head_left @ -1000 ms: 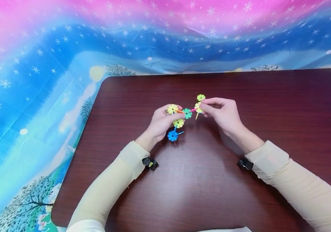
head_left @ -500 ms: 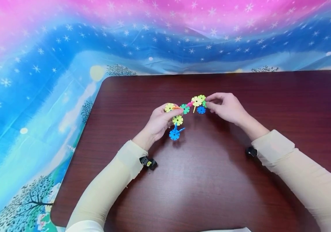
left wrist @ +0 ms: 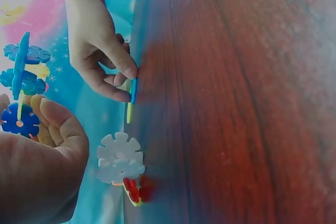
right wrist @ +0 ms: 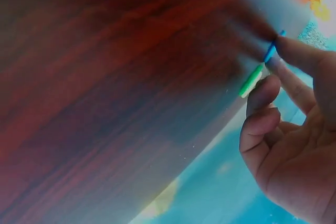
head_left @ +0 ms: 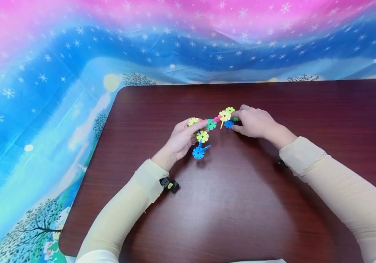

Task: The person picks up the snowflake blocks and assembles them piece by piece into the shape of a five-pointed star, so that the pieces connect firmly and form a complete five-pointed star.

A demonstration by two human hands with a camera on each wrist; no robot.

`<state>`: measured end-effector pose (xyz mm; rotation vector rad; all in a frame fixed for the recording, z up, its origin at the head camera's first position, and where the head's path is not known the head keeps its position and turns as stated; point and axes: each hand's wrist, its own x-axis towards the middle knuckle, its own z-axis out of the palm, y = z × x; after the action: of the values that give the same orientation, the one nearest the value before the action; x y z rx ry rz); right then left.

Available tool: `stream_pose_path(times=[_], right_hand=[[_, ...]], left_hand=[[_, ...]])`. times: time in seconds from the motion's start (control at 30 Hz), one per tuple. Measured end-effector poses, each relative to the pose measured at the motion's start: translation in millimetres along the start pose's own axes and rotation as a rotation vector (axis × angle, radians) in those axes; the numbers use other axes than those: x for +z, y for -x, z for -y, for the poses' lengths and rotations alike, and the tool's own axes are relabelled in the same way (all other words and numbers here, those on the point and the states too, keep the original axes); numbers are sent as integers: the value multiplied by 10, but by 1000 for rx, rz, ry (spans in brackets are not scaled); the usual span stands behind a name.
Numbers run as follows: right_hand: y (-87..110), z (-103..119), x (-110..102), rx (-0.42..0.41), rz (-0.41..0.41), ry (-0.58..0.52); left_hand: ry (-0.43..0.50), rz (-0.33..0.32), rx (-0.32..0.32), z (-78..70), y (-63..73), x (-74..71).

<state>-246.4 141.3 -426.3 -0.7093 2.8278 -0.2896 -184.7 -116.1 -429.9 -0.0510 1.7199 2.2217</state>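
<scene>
My left hand [head_left: 183,137] grips a linked build of notched plastic snowflake discs. Its parts include a yellow disc [head_left: 202,136], a blue disc [head_left: 198,153] hanging lowest, and a green disc [head_left: 211,124]. Farther right come a pink disc [head_left: 217,119] and a pale yellow disc [head_left: 224,115]. My right hand [head_left: 257,122] reaches in from the right, its thumb and a finger pinching a separate blue disc [head_left: 229,124]. That blue disc [right wrist: 271,51] shows edge-on in the right wrist view, with a green disc [right wrist: 251,81] beside it.
A yellow-green disc [head_left: 229,109] lies just behind the pinched one. The dark brown table [head_left: 227,204] has rounded corners. A snowflake-printed cloth [head_left: 188,44] hangs behind it and along its left side. Something white [head_left: 257,261] shows at the bottom edge.
My right hand has let go of the pale yellow disc, drawn back right, then come down onto the separate blue disc. My left hand stays nearly in place with the build.
</scene>
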Motion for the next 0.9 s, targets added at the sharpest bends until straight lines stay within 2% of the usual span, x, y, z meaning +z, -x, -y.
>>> stream_pose_path(times=[0.23,0.37,0.47,0.57,0.77,0.9], right_hand=[[-56,-14,-42,-38,61,18],[-87,-7,-57,-44,97,-28],[-78,-4,-49,-49,108,-117],[-22,-7,-28,-62,86,-227],[203,28,-29,-36,-37,-448],[354,132,-61,8,-106,-640]], left_hand=[[3,11,7,-11,-4,5],[20,14,7,-9,-8,6],[26,11,4,-9,-2,8],[31,10,3,-12,1,13],[51,7,0,-18,-5,30],[55,2,9,-22,-10,35]])
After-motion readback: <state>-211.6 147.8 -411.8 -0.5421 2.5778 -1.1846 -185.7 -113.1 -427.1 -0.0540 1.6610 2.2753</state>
